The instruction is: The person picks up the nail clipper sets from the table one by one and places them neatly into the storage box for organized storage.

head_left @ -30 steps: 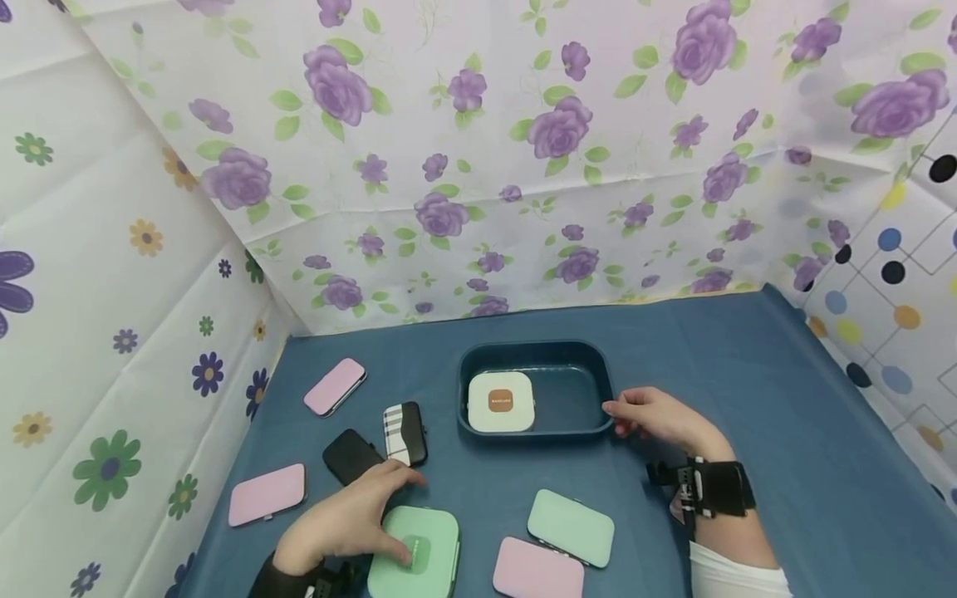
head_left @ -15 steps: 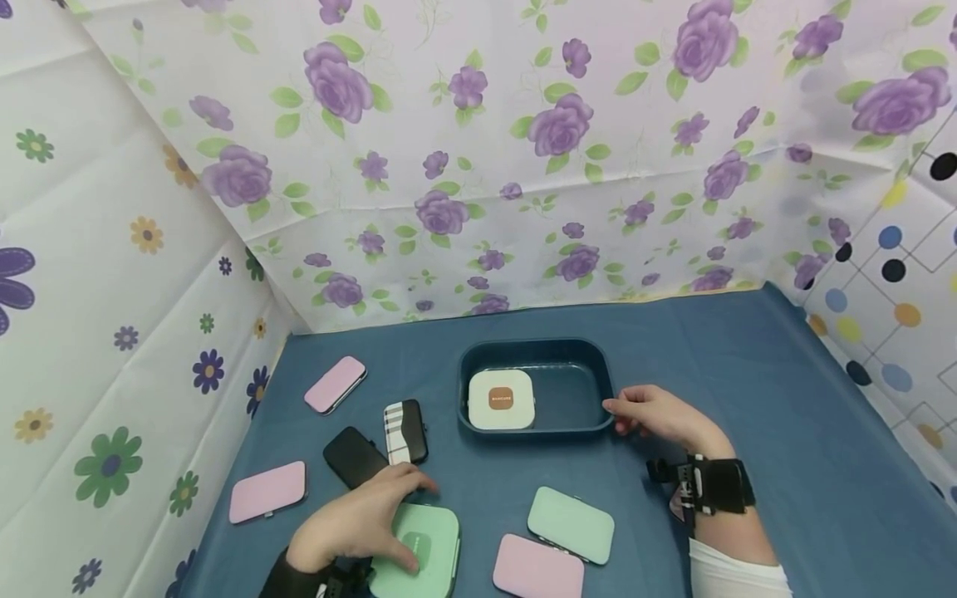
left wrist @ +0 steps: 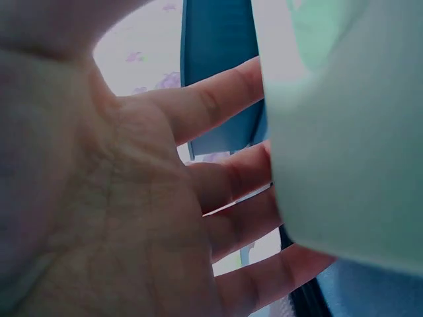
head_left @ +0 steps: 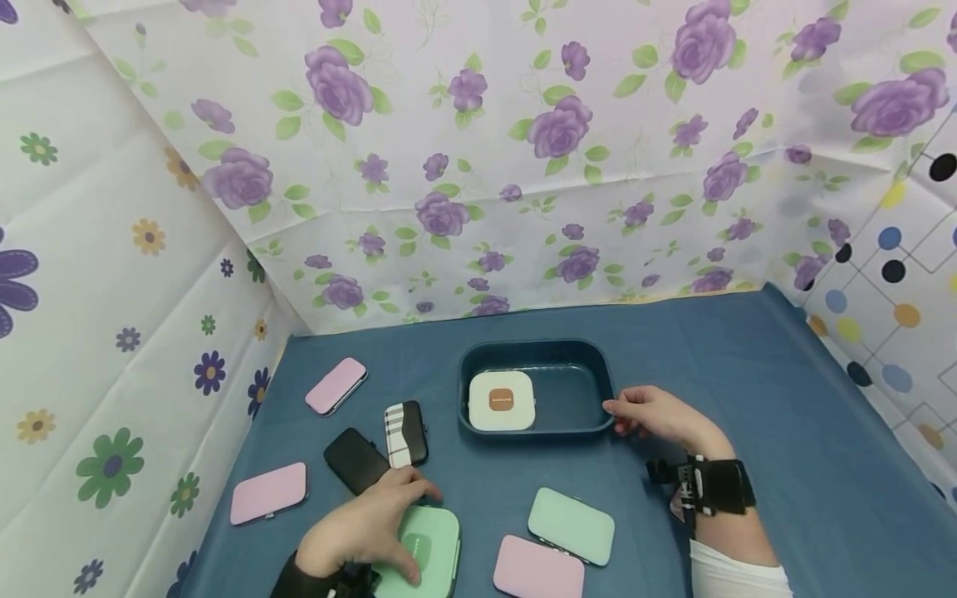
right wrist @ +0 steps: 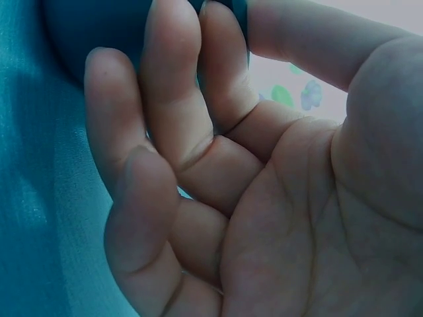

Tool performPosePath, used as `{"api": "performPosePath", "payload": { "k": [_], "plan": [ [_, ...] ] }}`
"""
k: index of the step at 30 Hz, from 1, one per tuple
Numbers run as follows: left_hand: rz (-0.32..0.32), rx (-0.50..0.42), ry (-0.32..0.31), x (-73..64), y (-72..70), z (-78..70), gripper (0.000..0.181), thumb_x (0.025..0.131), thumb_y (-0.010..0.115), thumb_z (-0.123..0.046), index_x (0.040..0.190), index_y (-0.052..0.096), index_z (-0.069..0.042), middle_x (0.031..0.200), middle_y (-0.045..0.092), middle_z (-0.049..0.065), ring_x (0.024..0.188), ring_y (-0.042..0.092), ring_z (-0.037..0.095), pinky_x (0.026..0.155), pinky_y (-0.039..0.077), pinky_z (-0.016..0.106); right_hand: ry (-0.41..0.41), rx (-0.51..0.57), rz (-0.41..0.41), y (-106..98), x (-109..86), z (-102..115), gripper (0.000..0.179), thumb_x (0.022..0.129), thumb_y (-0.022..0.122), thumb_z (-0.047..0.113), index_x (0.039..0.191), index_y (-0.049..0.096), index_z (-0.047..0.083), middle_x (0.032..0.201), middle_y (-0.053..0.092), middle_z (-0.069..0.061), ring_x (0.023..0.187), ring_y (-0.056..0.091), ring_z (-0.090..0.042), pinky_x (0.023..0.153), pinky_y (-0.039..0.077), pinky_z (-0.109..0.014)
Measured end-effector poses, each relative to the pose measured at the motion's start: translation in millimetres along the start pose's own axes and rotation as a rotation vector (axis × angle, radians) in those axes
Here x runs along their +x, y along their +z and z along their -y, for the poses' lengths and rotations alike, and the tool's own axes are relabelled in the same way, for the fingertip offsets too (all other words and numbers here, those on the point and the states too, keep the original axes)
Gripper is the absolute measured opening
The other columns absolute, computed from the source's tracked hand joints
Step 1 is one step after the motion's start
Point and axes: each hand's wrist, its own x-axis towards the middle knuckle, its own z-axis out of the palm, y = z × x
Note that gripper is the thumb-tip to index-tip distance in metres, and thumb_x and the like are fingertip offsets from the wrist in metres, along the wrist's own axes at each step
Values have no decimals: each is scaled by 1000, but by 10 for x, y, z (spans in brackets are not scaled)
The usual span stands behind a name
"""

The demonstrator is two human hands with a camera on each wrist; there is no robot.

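On the near part of the table in the head view lies a mint-green, rounded square case (head_left: 437, 544). My left hand (head_left: 362, 525) spreads over its left side, thumb above the lid and fingers at the far edge. In the left wrist view the fairly straight fingers (left wrist: 211, 105) reach to the edge of the green case (left wrist: 344, 145), which hides their tips. My right hand (head_left: 661, 418) pinches the right rim of a dark blue tray (head_left: 571, 433); its other fingers curl loosely below. Inside the tray's left half sits a white square case (head_left: 516, 415) with a brown label.
Left of the tray lie a piano-key patterned case (head_left: 414, 432), a black case (head_left: 355, 459) and two pink cases (head_left: 269, 493). A mint rectangular case (head_left: 571, 526) and another pink case (head_left: 538, 569) lie at the front. Floral cloth walls (head_left: 478, 166) surround the table.
My left hand has shifted slightly right over the green case, which has stayed in place. The right hand and tray have not moved.
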Motion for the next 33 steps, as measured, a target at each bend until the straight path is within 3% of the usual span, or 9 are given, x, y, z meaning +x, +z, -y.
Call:
{"api": "performPosePath", "payload": {
  "k": [10,22,28,30,33],
  "plan": [
    [-10,31,-40,18,14,-17,75,61,105,-44,123,69,-22,114,58,-7,101,47,15,86,48,40,1,-16,-6,-3,-8,-15,43,108,64,46,92,67,6,90,71,-9,88,65,-27,79,49,-41],
    [47,59,-42,58,-27,-63,73,62,105,-37,119,63,-20,104,52,-8,94,44,14,80,45,36,-3,2,8,12,12,1,41,109,63,44,93,68,6,91,71,-9,88,65,-28,79,50,-41],
    [20,67,-29,67,4,-67,64,64,104,-37,100,54,-22,92,48,-7,86,44,12,74,40,35,-12,0,14,17,-6,11,40,110,62,42,93,67,6,92,71,-9,89,66,-27,79,50,-41],
    [8,52,-26,64,5,-65,63,65,104,-36,99,54,-22,92,48,-7,86,45,12,74,40,35,-15,0,12,16,-12,12,40,110,62,41,93,67,6,92,71,-9,89,66,-27,79,50,-41],
    [3,8,-44,52,-3,-66,68,64,105,-36,111,58,-21,101,54,-8,94,49,14,80,45,37,-26,-2,10,17,-17,9,39,110,62,40,93,67,5,92,71,-9,90,66,-27,79,51,-41]
  ]
}}
